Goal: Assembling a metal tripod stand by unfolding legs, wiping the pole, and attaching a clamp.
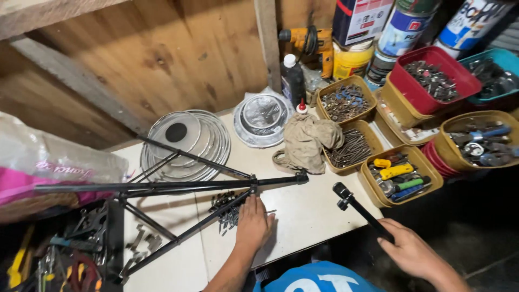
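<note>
Stand (178, 186), black and folded into a tangle of tubes and struts, lies flat across the white bench (308, 208), its long tube running from the left edge to a joint near the middle. The left hand (253, 221) is spread palm-down with fingers apart on a pile of screws (227, 208) right against one strut, gripping nothing. The right hand (413, 251) is closed round the lower end of a separate black rod (359, 211), which sticks up over the bench's front edge, well apart from the stand.

What worries me: those screws lie loose under and beside the strut, so any shove of the frame could sweep them off the front. The splayed fingers sit close to the hinged struts, and if the legs fold or slide they could get pinched. The rod's clamp end hovers near the tray (400, 176) of screwdrivers; a careless swing might knock it. The rag (308, 140) and the pan lids (186, 143) behind crowd the frame's far side, so it has little room to turn without snagging
</note>
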